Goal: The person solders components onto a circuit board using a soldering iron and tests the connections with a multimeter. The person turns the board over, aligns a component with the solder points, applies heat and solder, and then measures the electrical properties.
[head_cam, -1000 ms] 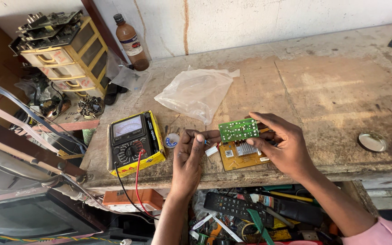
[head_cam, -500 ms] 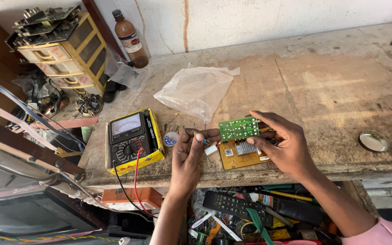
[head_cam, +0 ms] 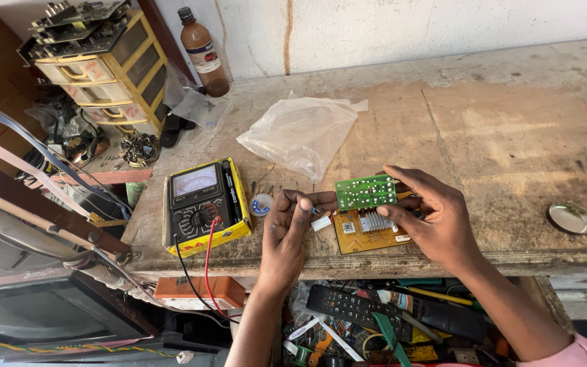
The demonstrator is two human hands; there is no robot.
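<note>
Both hands work at the counter's (head_cam: pixel 511 136) front edge: right hand (head_cam: pixel 436 217) grips a green circuit board (head_cam: pixel 366 191) above a yellow board (head_cam: pixel 365 231); left hand (head_cam: pixel 292 228) pinches a small part beside it, likely fitting it, which needs careful alignment.

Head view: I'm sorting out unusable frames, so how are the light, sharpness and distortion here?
Head view: soft, even daylight, no hard shadows; small green board between left hand and right hand is sharp; mild glare on the plastic bag and metal lid; wide-angle lens bends the bench edge and drawer unit.
</note>
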